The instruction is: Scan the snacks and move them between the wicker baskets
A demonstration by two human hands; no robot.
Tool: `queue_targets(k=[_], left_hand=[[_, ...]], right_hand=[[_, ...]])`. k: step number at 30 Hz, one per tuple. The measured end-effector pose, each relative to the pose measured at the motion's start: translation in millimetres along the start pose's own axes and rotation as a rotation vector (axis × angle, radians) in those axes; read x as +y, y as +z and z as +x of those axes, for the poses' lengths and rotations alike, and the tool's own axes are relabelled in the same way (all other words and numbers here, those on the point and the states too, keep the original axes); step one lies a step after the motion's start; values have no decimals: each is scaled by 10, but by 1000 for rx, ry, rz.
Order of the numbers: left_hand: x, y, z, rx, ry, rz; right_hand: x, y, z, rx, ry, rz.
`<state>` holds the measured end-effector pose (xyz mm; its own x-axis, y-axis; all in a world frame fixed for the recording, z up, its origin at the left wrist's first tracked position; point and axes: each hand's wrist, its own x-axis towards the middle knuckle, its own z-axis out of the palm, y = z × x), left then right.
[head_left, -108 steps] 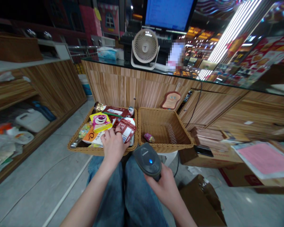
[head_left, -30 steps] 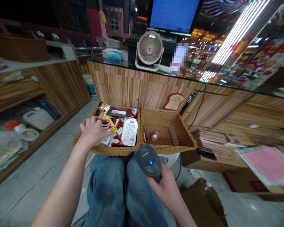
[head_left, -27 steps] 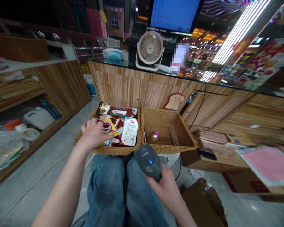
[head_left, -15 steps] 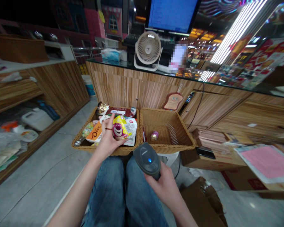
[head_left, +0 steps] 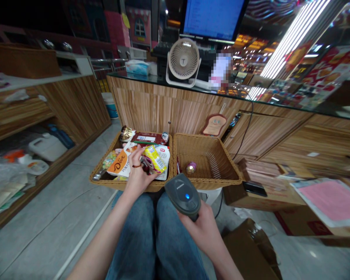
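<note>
My left hand [head_left: 137, 171] is closed on a small yellow snack packet [head_left: 155, 158], over the left wicker basket [head_left: 105, 182]. The packet is tilted, with its barcode side facing up. Under and around that hand lie an orange and white Dove bag [head_left: 118, 165], a white pouch [head_left: 164, 171], a dark red box [head_left: 147, 138] and a Dove cup [head_left: 127, 133]. Wrapped round the handle of a dark grey barcode scanner [head_left: 182, 194] is my right hand [head_left: 202, 229]; a blue light glows on the scanner, whose head points towards the baskets.
The right wicker basket [head_left: 237, 179] holds a foil-wrapped ball [head_left: 190, 167]. Behind stands a wooden counter [head_left: 142, 105] with a fan [head_left: 183, 58] and a monitor [head_left: 212, 19]. Cardboard boxes [head_left: 268, 198] and a black phone [head_left: 254, 189] lie at the right.
My left hand has turned the yellow packet over: its printed character side faced me before, and now the barcode side shows. The scanner in my right hand has barely moved.
</note>
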<state>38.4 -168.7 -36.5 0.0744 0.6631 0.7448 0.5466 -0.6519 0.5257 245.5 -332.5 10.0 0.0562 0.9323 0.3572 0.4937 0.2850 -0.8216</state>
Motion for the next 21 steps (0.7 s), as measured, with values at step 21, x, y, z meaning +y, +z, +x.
queue_targets(k=[21], left_hand=[[420, 406, 197, -310, 210, -73]], right_hand=[[37, -153, -120, 44, -35, -5]])
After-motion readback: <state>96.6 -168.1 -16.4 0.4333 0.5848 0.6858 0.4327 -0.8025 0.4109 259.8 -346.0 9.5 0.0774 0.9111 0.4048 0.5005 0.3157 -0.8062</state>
